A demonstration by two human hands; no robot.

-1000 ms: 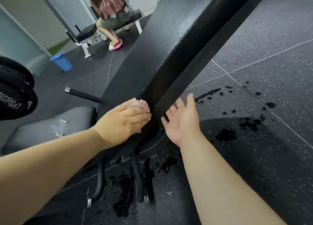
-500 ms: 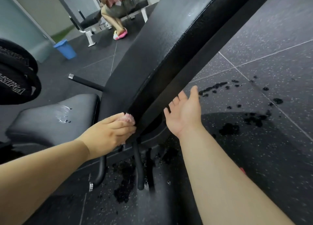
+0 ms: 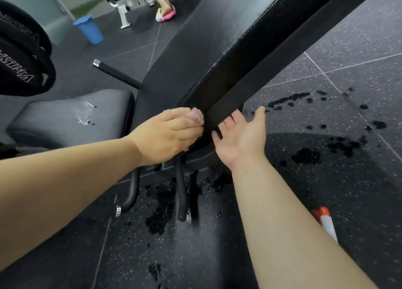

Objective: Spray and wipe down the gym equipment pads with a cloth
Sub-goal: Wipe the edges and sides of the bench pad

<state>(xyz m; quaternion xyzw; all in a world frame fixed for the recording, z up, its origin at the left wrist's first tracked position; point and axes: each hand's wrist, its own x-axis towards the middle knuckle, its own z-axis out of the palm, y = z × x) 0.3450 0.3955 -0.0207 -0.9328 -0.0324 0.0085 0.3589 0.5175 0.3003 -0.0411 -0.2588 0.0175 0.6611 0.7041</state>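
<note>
A long black back pad slopes up from the centre to the top right. My left hand presses a pink cloth against the pad's lower end, fingers curled over the cloth, most of which is hidden. My right hand is palm up under the pad's lower right edge, fingers reaching beneath it and partly hidden. The black seat pad lies to the left with wet streaks on top. A spray bottle with an orange top lies on the floor by my right forearm.
Dark speckled rubber floor carries wet patches under and right of the bench. Black frame tubes run below the pad. A weight plate sits at left. A blue bucket, another bench and a person's legs are at the back.
My right hand moved in from open air to the pad's lower right edge, fingers now under it. My left hand with the cloth slid down the pad to its lower end.
</note>
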